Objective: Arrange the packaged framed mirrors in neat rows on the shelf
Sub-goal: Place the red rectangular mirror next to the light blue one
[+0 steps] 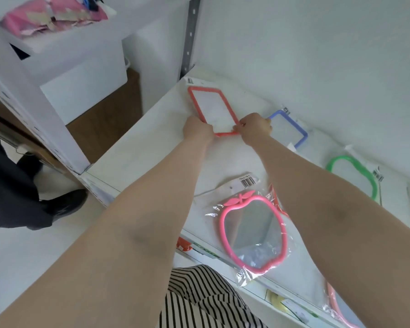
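Observation:
A packaged mirror with a red rectangular frame point(212, 107) lies at the back left of the white shelf point(137, 150). My left hand point(197, 127) grips its near left corner and my right hand point(256, 127) pinches its near right corner. To its right, along the back wall, lie a blue-framed mirror point(291, 129) and a green apple-shaped one point(355, 176). A pink apple-shaped mirror point(253, 233) in clear plastic rests at the shelf's front edge between my forearms, overhanging it. Another pink frame point(336, 306) shows below on the right.
A grey perforated shelf upright point(190, 36) stands at the back left corner. Left of the shelf are white storage boxes point(81, 74) with pink goods point(50, 15) on top. Another person's dark shoe point(66, 204) is on the floor at left. Items lie on the lower shelf point(291, 308).

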{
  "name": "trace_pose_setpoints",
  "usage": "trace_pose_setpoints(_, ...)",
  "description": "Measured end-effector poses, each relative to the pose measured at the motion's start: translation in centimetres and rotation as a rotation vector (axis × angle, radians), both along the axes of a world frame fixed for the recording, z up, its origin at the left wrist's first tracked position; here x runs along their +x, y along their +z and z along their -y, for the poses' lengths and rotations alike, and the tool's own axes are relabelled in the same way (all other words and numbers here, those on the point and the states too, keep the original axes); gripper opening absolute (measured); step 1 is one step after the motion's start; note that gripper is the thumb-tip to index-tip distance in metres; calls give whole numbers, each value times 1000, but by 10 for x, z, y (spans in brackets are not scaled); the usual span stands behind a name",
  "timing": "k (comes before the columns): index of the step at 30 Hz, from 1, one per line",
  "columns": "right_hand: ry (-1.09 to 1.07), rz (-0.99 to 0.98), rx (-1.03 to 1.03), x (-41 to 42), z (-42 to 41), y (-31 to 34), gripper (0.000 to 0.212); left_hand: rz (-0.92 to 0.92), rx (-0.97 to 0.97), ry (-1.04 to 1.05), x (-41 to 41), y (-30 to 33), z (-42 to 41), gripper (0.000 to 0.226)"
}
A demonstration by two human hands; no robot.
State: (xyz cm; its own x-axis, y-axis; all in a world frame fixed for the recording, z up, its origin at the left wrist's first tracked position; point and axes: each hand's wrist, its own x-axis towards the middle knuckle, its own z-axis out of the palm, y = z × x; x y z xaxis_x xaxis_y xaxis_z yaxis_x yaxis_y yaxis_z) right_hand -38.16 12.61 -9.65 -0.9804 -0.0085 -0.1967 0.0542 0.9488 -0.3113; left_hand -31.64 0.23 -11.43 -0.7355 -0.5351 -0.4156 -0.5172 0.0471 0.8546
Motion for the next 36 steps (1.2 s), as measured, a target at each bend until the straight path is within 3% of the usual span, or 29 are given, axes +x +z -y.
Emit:
trace_pose_setpoints(6, -92, 56, -354, 28, -3, 23, 37, -122, 231, 26, 24, 34, 17, 30)
trace_pose_setpoints(9, -159, 53, -554, 49, -12, 41, 13, -202, 320, -33, 47, 56, 21, 31)
trace_pose_setpoints(13, -286, 35, -739, 94, -32, 61, 9, -199, 443, -121, 80, 78, 21, 34)
trace_pose_setpoints(27, -889, -139, -925, 295, -159, 86, 13, -25, 425, -586, 177, 105, -103, 41)
trace_pose_setpoints(36, -1104, -233, -903, 399, -266, 89, 16, 30, 369, -792, 241, 104, -232, 46)
